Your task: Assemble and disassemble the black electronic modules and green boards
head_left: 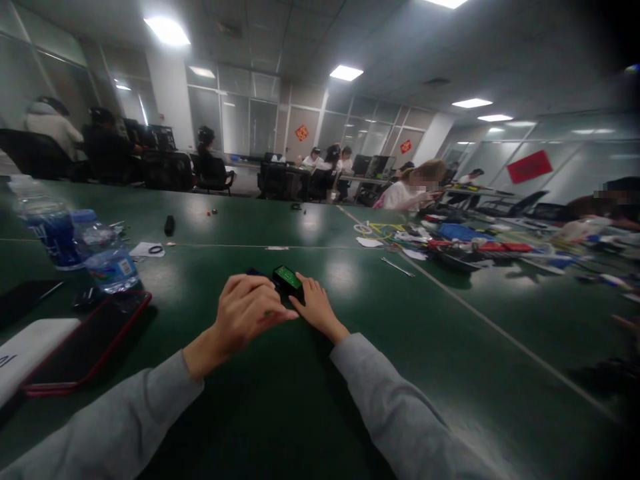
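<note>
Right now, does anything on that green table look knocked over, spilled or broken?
Nothing stands out. Both hands, left and right, rest by a small green-topped block. The bottles stand upright, and the phone lies flat.

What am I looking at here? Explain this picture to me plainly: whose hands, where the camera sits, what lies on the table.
One camera, worn on a person's head, looks forward and down. The left hand and right hand, in grey sleeves, both touch a small black block with a green top on the green table. At the left lie a red-cased phone and two water bottles. Tools and cables clutter the far right, where other people sit.
</note>
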`<move>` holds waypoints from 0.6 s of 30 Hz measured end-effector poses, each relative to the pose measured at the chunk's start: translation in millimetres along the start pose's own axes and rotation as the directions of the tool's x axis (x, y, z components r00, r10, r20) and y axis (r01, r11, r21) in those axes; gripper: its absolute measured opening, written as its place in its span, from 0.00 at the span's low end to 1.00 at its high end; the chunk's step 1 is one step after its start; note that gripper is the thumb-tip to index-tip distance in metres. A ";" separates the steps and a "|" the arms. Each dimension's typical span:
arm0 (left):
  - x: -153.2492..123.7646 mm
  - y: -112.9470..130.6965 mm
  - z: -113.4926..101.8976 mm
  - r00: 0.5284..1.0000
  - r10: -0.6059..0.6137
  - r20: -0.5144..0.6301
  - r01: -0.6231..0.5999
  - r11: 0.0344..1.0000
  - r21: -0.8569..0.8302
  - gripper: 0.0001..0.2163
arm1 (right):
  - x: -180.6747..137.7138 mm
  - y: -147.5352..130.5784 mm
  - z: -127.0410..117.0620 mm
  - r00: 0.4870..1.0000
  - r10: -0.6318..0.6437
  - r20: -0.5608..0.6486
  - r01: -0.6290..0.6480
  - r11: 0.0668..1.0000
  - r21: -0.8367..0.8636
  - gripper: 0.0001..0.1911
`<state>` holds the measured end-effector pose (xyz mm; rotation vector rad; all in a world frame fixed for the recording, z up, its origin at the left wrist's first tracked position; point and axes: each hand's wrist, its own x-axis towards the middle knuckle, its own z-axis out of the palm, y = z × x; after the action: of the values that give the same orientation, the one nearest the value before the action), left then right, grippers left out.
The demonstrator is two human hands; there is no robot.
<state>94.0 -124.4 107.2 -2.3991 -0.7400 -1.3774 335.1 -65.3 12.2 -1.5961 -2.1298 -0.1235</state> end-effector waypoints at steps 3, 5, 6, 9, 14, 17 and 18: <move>-5.5 -27.9 23.2 0.966 -0.194 0.173 0.186 0.981 0.063 0.16 | 0.1 -0.1 -0.4 1.000 0.005 0.003 -0.005 1.000 0.001 0.35; -17.2 -47.8 36.8 0.888 -0.411 0.205 0.396 0.912 0.108 0.15 | -0.1 -0.2 -1.6 1.000 0.010 0.003 -0.010 1.000 0.013 0.34; -24.4 -56.3 42.2 0.846 -0.486 0.220 0.476 0.874 0.100 0.14 | -0.2 -0.5 -2.2 1.000 0.013 0.003 -0.013 1.000 0.022 0.34; -43.8 -72.7 53.0 0.741 -0.617 0.266 0.640 0.769 0.002 0.17 | -0.3 -5.1 -2.4 1.000 0.023 0.002 -0.023 0.998 0.050 0.33; -53.7 -84.4 64.3 0.691 -0.630 0.355 0.709 0.687 -0.161 0.21 | 3.2 -30.1 8.2 0.998 0.067 -0.005 -0.067 0.992 0.106 0.34; -54.8 -97.2 73.7 0.682 -0.622 0.384 0.724 0.649 -0.234 0.24 | 6.2 -48.0 16.5 0.999 0.047 -0.006 -0.046 0.989 0.141 0.35; -56.0 -102.7 76.8 0.702 -0.602 0.380 0.707 0.654 -0.270 0.25 | 6.8 -52.5 18.3 0.999 0.033 -0.002 -0.032 0.988 0.151 0.35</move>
<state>68.9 -19.2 18.6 -2.7983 -1.7080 -1.5942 279.3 -69.7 9.6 -1.5396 -2.0561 0.0442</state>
